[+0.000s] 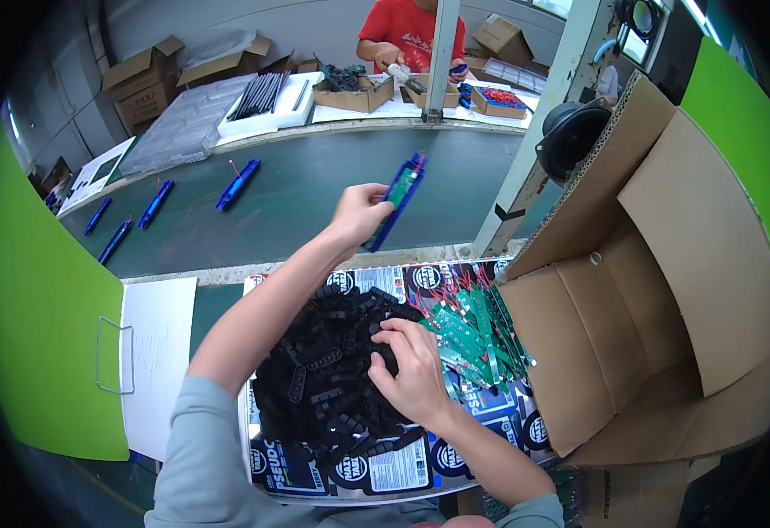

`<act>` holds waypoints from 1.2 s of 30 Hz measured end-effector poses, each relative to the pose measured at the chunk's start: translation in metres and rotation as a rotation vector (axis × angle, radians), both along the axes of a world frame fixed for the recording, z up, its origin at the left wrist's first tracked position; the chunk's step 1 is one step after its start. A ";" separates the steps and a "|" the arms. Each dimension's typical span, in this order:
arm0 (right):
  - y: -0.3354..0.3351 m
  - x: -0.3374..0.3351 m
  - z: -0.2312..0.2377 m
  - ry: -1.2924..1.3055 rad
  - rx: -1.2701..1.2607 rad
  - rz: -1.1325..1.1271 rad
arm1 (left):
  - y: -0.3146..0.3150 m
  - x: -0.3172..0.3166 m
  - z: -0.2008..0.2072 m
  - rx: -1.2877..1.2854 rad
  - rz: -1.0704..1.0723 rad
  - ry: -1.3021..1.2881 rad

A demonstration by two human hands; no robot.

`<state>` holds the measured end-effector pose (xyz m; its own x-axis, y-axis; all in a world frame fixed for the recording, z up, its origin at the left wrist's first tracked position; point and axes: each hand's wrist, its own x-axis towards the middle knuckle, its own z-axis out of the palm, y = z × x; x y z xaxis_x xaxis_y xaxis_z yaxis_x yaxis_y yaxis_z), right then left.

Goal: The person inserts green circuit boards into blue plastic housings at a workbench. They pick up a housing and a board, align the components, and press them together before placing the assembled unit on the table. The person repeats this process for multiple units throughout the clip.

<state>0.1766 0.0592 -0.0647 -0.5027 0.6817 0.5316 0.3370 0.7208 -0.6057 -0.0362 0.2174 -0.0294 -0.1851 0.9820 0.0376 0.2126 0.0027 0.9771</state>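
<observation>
My left hand (363, 213) is closed around a slim blue housing with a green circuit board (400, 195) in it, held tilted above the near side of the green belt. Lower down, my right hand (409, 370) reaches over a heap of small black plastic parts (314, 387). Its thumb and fingers are apart and its fingertips are at the heap; I see nothing gripped in them. Beside that hand, to the right, lies a pile of green circuit boards with red wires (468, 339).
Several blue housings (238, 185) lie on the green belt (314, 176) at the left. An open cardboard box (578, 352) stands at right, near a metal post (525, 167) and round black speaker (571, 141). Across the belt, a person in red (411, 35) works among boxes.
</observation>
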 end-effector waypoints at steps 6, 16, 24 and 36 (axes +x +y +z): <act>0.000 0.000 -0.002 0.001 -0.029 -0.005 | 0.104 0.044 -0.032 -0.239 0.119 0.356; -0.001 0.001 0.000 -0.029 0.006 -0.019 | 0.135 0.092 -0.044 -0.283 0.179 0.571; -0.001 0.000 0.000 -0.024 0.031 -0.028 | 0.119 0.072 -0.044 -0.189 0.127 0.639; 0.000 0.000 -0.003 0.061 -0.007 -0.036 | -0.083 -0.038 0.003 0.188 -0.277 0.602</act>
<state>0.1767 0.0589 -0.0673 -0.4447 0.7026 0.5555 0.3250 0.7045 -0.6309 -0.0744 0.1349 -0.0264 0.1784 0.9568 0.2295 0.6867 -0.2881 0.6674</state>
